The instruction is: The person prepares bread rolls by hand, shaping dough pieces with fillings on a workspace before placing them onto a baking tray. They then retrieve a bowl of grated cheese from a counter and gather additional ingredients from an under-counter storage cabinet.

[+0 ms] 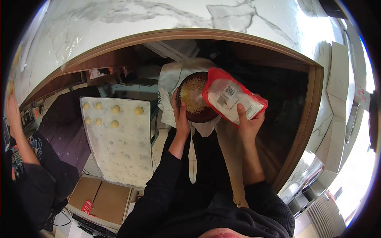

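Note:
My left hand [181, 121] grips the left side of a dark round bowl [206, 115], its thumb over the rim. Pale yellow shreds [192, 95] lie in the bowl. In my right hand [251, 126] is a red and white plastic bag [234, 97] with a clear window, the thumb on its upper face. The bag tilts leftward, and its mouth end hangs over the bowl. More pale shreds show by that end; whether they are falling I cannot tell. Beneath the bowl is a whitish sack [168, 79].
Left of me a flour-dusted board [119, 154] bears several dough balls [115, 109]. Another person's arm [22, 135] reaches in at the far left. A marble-patterned counter [158, 18] with a wooden edge curves ahead. A cardboard box [101, 198] stands at lower left.

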Demonstrator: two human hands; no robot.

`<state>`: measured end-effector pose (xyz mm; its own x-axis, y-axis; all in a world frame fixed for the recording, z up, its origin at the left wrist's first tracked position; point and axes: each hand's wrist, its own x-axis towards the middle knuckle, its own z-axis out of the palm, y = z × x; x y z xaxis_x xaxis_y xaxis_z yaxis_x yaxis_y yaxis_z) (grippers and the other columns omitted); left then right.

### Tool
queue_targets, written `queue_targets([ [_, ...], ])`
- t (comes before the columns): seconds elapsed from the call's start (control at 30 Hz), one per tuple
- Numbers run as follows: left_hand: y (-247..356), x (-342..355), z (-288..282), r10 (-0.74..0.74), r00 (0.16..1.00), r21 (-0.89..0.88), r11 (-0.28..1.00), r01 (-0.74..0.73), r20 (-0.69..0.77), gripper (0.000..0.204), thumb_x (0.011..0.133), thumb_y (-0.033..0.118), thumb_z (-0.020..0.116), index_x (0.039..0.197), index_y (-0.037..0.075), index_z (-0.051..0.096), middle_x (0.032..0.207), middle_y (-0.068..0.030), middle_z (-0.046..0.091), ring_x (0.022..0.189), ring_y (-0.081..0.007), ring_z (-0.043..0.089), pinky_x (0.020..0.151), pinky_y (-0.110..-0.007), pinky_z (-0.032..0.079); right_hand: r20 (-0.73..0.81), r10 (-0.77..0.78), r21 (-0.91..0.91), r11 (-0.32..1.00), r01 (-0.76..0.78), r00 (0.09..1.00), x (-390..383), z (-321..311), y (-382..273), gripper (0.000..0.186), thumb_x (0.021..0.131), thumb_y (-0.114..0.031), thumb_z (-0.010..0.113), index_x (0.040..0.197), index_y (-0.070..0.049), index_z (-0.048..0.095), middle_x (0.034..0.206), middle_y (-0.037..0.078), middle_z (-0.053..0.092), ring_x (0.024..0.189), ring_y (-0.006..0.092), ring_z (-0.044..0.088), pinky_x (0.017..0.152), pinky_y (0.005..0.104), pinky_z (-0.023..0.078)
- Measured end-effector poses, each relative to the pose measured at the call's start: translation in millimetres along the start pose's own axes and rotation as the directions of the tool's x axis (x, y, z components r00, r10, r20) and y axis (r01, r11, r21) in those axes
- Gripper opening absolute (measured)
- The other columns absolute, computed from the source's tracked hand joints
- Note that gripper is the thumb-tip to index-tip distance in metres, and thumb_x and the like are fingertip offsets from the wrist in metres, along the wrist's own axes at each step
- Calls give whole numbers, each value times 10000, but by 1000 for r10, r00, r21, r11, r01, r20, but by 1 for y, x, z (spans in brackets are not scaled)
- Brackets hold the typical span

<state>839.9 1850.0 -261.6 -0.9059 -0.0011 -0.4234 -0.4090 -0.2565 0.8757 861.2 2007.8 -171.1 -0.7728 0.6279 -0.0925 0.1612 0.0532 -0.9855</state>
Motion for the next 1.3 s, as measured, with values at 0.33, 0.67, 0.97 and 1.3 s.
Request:
queue_targets([
  [0.33, 20, 1, 2, -174, 984, -205, 965, 163, -34, 593, 858, 406, 409, 1300, 45, 248, 1284, -110, 326, 1191, -206, 301, 991, -314, 214, 48, 34, -12, 999, -33, 998, 4, 6, -3, 379, 749, -84, 654, 1051, 12, 447, 950, 76, 540, 862, 124, 519, 761, 249, 423],
  [0.67, 8, 1, 2, -20, 1000, -94, 995, 19, -8, 528, 881, 354, 400, 1290, 48, 266, 1247, -109, 380, 1155, -196, 359, 971, -303, 252, 53, 54, -68, 996, -50, 997, -2, -6, 8, 384, 761, -98, 644, 1072, 7, 445, 968, 64, 539, 882, 117, 511, 781, 250, 412],
  [0.97, 0, 3, 1, -35, 999, -66, 997, 33, -37, 533, 875, 350, 403, 1292, 48, 265, 1267, -105, 362, 1171, -199, 342, 981, -309, 239, 18, 5, -69, 998, -3, 1000, 10, 0, 2, 341, 744, -102, 666, 1006, 5, 475, 925, 63, 554, 836, 103, 515, 751, 244, 418],
  [1.3, -4, 3, 7, -59, 998, -114, 992, 56, -23, 531, 869, 345, 414, 1289, 52, 271, 1271, -96, 356, 1170, -197, 343, 980, -310, 244, 50, 106, -10, 994, -106, 993, 23, 0, 4, 350, 753, -123, 661, 1018, 1, 469, 933, 77, 558, 841, 114, 524, 741, 248, 425],
])
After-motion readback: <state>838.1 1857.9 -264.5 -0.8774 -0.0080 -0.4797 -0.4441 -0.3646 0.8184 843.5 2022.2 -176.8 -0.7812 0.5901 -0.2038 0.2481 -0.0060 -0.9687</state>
